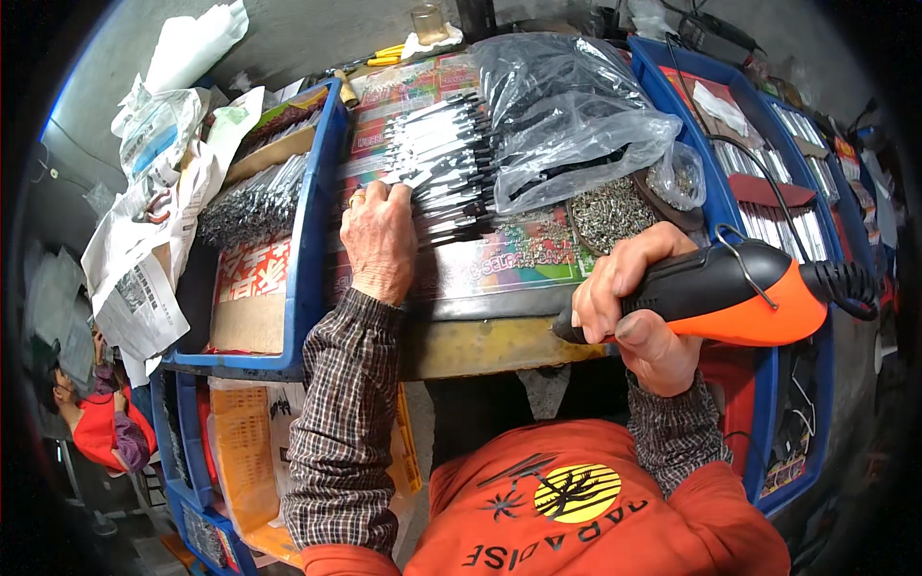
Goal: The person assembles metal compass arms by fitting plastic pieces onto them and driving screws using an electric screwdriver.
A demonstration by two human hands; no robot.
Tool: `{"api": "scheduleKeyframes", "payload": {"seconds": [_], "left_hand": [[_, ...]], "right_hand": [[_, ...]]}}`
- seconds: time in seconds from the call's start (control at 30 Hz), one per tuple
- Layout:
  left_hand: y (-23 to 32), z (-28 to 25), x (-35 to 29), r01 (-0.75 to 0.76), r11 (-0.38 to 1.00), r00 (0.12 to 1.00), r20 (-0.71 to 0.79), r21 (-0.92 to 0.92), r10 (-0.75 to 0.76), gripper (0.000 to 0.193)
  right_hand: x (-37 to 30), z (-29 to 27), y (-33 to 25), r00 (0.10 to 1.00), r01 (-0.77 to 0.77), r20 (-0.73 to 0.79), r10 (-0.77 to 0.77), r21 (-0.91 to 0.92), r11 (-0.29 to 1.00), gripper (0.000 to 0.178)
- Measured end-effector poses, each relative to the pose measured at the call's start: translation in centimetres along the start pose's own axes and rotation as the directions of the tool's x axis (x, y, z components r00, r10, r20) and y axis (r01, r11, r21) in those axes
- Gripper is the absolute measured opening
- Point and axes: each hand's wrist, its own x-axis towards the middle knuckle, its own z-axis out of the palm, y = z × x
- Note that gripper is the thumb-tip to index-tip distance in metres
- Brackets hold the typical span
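Plainly, right fingers [624, 266] clasp a power tool [722, 282]; left fingers [398, 198] curl at metal strips [440, 158], hold unclear.

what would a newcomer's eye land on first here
Probably the bulky orange-and-black corded tool, held in the right hand at the right of the view. Next, the shiny silver-and-black sticks laid out at upper centre, with the left hand at their left edge, and the big clear plastic bag just right of them.
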Motion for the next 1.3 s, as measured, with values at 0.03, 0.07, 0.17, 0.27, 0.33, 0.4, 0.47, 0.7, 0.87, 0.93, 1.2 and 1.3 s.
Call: {"api": "scheduleKeyframes", "payload": {"seconds": [0.03,0.07,0.17,0.27,0.33,0.4,0.47,0.7,0.87,0.93,1.2,1.3], "left_hand": [[0.0,0.3,0.0,0.003,1.000,1.000,-0.013,-0.006,-0.004,0.005],[0.0,0.4,0.1,0.002,1.000,1.000,-0.008,-0.011,-0.002,0.005],[-0.5,-0.2,0.3,0.053,0.990,0.999,0.003,-0.134,-0.053,0.014],[-0.8,0.3,0.5,0.029,0.988,0.999,0.047,-0.149,-0.022,0.018],[-1.1,0.1,0.5,0.021,0.988,0.999,0.050,-0.151,-0.013,0.019],[-1.2,0.0,0.4,0.016,0.987,0.998,0.065,-0.157,-0.006,0.022],[-1.0,-0.2,0.3,0.030,0.986,0.998,0.068,-0.166,-0.019,0.022],[-0.2,-1.4,0.5,0.056,0.942,0.988,-0.121,-0.331,-0.101,0.016],[0.4,-3.4,0.5,0.002,0.875,0.939,-0.300,-0.485,-0.169,0.019],[0.8,-3.5,0.0,-0.006,0.841,0.939,-0.292,-0.541,-0.181,0.019],[3.1,-5.2,-3.1,0.355,0.096,0.901,0.313,-0.930,-0.302,0.013],[3.7,-4.8,-4.2,0.344,0.390,0.931,0.257,-0.854,-0.260,0.016]], "right_hand": [[0.0,0.0,0.0,1.000,-0.004,-0.006,0.004,-0.002,1.000,0.040],[0.0,-0.1,0.0,1.000,0.001,-0.012,-0.001,0.004,1.000,0.040],[0.3,-0.2,0.0,1.000,0.013,-0.011,-0.014,-0.008,1.000,0.040],[0.3,-0.7,0.1,1.000,0.025,0.008,-0.025,0.020,0.999,0.034],[0.3,-0.8,0.2,0.999,0.024,0.030,-0.027,0.077,0.997,0.031],[0.4,-0.8,0.3,0.999,0.035,0.003,-0.036,0.061,0.998,0.031],[0.8,-0.6,0.3,0.997,0.068,-0.024,-0.069,-0.021,0.997,0.034],[1.7,-0.3,1.2,0.983,0.107,-0.137,-0.125,-0.133,0.985,0.035],[2.3,0.0,2.1,0.978,0.107,-0.160,-0.131,-0.146,0.983,0.033],[2.4,-0.1,2.5,0.977,0.101,-0.169,-0.129,-0.165,0.981,0.032],[2.7,-0.3,3.0,0.977,0.136,-0.143,-0.159,-0.157,0.978,0.030],[2.8,0.0,3.0,0.974,0.166,-0.142,-0.178,-0.090,0.982,0.031]]}}
